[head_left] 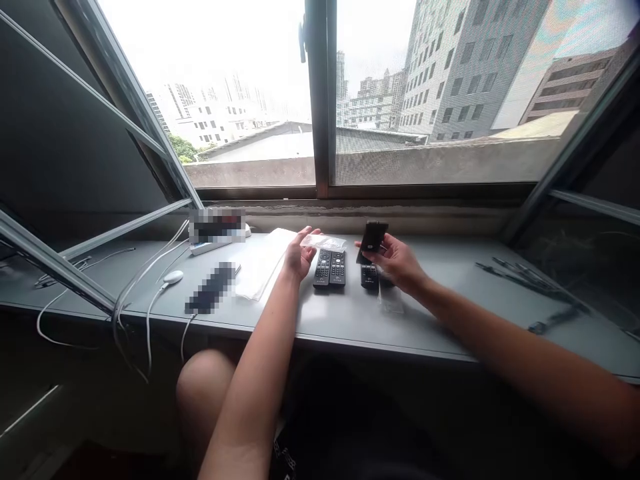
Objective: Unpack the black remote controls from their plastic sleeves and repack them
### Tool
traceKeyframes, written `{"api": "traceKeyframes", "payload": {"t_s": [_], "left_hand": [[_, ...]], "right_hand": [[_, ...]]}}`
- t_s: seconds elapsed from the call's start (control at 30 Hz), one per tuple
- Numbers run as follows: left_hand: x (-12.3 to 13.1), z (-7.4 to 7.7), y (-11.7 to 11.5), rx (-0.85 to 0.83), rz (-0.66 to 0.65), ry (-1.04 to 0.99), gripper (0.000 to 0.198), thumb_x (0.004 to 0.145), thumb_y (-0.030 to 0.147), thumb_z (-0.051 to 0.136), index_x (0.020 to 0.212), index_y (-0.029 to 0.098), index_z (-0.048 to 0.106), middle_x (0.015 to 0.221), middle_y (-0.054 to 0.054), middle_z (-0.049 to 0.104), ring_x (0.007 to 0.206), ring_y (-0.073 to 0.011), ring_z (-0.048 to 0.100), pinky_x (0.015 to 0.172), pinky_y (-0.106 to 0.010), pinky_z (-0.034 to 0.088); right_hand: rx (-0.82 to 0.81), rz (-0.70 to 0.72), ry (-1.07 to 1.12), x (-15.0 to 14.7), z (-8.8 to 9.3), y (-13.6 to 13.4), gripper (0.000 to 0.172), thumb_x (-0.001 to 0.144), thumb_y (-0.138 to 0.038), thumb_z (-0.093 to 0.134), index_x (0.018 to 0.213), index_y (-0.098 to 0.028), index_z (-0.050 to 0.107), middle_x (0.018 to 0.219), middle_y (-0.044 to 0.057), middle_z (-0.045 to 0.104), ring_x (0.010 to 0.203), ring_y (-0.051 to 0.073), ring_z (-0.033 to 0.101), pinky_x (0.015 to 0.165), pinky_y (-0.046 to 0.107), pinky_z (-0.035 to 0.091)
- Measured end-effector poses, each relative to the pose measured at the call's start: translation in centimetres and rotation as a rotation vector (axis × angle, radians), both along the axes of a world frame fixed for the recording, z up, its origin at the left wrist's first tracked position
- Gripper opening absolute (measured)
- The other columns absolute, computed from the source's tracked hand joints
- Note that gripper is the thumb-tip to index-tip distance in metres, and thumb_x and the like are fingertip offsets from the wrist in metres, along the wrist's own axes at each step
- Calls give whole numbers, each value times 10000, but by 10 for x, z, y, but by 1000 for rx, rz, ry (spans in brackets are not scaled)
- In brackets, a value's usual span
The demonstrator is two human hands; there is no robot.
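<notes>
A thin clear plastic bag (327, 242) stretches to the right from my left hand (300, 257), between its thumb and fingers. My right hand (397, 261) grips a black remote control (374, 235), tilted up above the desk. Just right of my left hand, two black remotes lie side by side: a left one (323, 268) and a right one (339, 268). Under my right hand lies another black remote (369, 277), partly covered. Beside it another dark object is mostly hidden by the hand, with a clear plastic sleeve (391, 301) near the desk's front.
White sheets (265, 263) lie left of my left hand. Farther left are a blurred dark phone (213, 290) on a cable, a white round charger (173, 277) and a power strip (220, 241). Metal frames flank the grey desk (440, 320); a window stands behind.
</notes>
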State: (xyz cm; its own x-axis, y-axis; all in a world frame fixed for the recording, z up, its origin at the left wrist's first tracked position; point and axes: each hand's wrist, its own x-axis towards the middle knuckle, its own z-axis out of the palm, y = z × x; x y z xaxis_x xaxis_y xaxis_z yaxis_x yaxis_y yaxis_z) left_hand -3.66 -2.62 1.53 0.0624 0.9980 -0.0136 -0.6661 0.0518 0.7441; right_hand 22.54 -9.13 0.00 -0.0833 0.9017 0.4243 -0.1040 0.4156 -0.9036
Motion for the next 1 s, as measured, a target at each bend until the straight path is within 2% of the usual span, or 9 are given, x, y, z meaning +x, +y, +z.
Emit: {"api": "traceKeyframes", "payload": {"t_s": [0.1,0.2,0.37,0.47,0.6,0.7,0.8,0.9,1.0], "left_hand": [[0,0,0,11,-1,4,253,920,258,807,1149,168,747,1255,-138,773,640,-56,618,460,-127,465],[0,0,-1,22,1,7,218,937,259,789,1128,163,747,1231,-134,784,580,-37,560,431,-126,436],[0,1,-1,17,-14,-9,246,973,285,767,1175,151,723,1298,-151,777,718,-81,691,486,-126,502],[0,3,-2,4,-14,-26,322,974,287,776,1254,151,694,1360,-165,761,878,-126,764,514,-126,526],[0,4,-3,-2,-13,-22,360,976,305,785,1283,144,685,1371,-172,758,945,-141,785,516,-121,526],[0,2,-2,5,-8,-13,342,983,311,781,1272,152,693,1341,-162,770,943,-141,788,504,-116,520],[0,1,-1,9,-12,-19,327,990,311,772,1265,153,695,1324,-158,776,949,-145,789,494,-116,518],[0,1,0,6,-7,-30,313,978,296,783,1240,147,699,1323,-162,775,922,-142,787,498,-121,530],[0,3,-1,-1,7,-34,280,974,287,786,1209,158,706,1321,-149,780,794,-105,759,529,-125,557]], "right_hand": [[351,-139,-223,-2,3,-7,164,919,-287,847,1057,-266,762,1374,95,729,1444,326,623,1286,556,429],[493,-188,-333,-3,7,-12,122,946,-202,767,1041,-277,782,1452,88,685,1523,333,550,1309,573,388],[386,-151,-277,-5,10,-17,171,973,-177,726,1073,-304,783,1383,74,722,1508,316,560,1316,598,364],[313,-150,-202,-6,11,-17,152,923,-171,797,1013,-293,781,1329,76,734,1487,317,575,1328,586,344],[227,-149,-143,-6,11,-17,187,863,-216,892,994,-278,774,1263,74,753,1427,321,619,1297,562,398],[202,-160,-182,-7,8,-16,236,906,-317,883,1103,-277,760,1174,71,776,1227,308,713,1178,543,524],[109,-171,-145,-7,7,-15,267,928,-422,868,1099,-258,745,1062,69,788,1033,278,745,988,470,626],[-59,-117,-17,-6,9,-12,302,949,-483,831,1084,-237,717,1050,80,799,845,236,751,739,381,654],[-183,-42,146,-3,12,-9,247,955,-415,810,1061,-237,674,1110,84,802,763,218,747,620,358,651]]}}
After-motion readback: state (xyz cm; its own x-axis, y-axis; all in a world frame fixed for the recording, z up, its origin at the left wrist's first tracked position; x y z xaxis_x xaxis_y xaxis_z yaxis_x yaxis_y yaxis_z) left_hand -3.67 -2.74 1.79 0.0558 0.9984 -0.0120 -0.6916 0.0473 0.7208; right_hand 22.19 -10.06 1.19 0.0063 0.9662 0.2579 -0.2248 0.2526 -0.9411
